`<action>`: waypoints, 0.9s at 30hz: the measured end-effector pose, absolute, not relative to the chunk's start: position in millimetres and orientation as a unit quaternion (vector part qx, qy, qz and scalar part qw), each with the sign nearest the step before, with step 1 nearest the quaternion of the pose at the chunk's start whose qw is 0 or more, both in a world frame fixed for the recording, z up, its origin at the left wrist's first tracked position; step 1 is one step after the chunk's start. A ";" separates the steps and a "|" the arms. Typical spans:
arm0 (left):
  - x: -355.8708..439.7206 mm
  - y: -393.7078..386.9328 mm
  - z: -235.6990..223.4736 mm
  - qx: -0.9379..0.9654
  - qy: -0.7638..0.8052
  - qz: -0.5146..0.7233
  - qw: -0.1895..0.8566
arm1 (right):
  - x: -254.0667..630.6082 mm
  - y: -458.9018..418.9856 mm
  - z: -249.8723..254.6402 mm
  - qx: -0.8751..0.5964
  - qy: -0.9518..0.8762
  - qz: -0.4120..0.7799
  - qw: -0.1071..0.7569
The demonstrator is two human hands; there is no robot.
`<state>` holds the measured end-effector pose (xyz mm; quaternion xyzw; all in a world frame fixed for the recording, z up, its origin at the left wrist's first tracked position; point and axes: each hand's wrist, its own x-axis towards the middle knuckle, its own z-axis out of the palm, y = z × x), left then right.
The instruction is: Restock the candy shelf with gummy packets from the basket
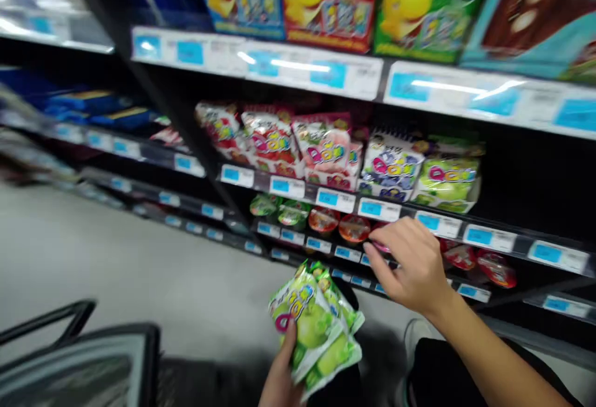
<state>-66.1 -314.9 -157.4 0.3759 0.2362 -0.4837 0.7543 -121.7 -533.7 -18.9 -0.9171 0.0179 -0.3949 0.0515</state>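
Now left hand (282, 373) clutching green snack pkts (314, 326); right hand (410, 264) half-open, empty, by red cups (354, 228).

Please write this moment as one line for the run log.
left hand: holds green bags | right hand: open, near red round packs | place: store shelf

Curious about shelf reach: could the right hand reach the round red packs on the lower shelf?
Probably yes: the right hand is beside the round red packs, and nothing stands between them.
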 end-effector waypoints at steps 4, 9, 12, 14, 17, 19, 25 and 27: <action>-61.2 -317.9 -157.2 0.355 0.198 -0.437 0.802 | -109.1 -496.4 -52.0 -0.958 -0.034 -0.259 0.122; -55.9 -316.5 -155.1 0.346 0.156 -0.374 0.846 | -103.0 -479.6 -83.2 -0.976 -0.035 -0.141 0.163; -55.9 -314.3 -157.3 0.353 0.141 -0.362 0.851 | -102.3 -471.5 -90.5 -0.978 -0.032 -0.097 0.180; -55.5 -313.3 -159.8 0.367 0.142 -0.354 0.849 | -102.2 -466.9 -93.2 -0.974 -0.023 -0.080 0.211; -54.0 -312.9 -162.7 0.384 0.145 -0.346 0.844 | -102.0 -464.0 -96.3 -0.963 0.001 -0.058 0.262; -53.0 -313.0 -163.3 0.380 0.136 -0.352 0.844 | -101.3 -465.0 -98.3 -0.954 0.017 -0.046 0.294; -52.3 -312.8 -163.5 0.329 0.127 -0.370 0.860 | -97.6 -471.9 -107.9 -0.898 0.055 -0.060 0.432; -51.7 -312.6 -163.3 0.313 0.127 -0.378 0.862 | -96.4 -473.5 -110.9 -0.869 0.063 -0.072 0.485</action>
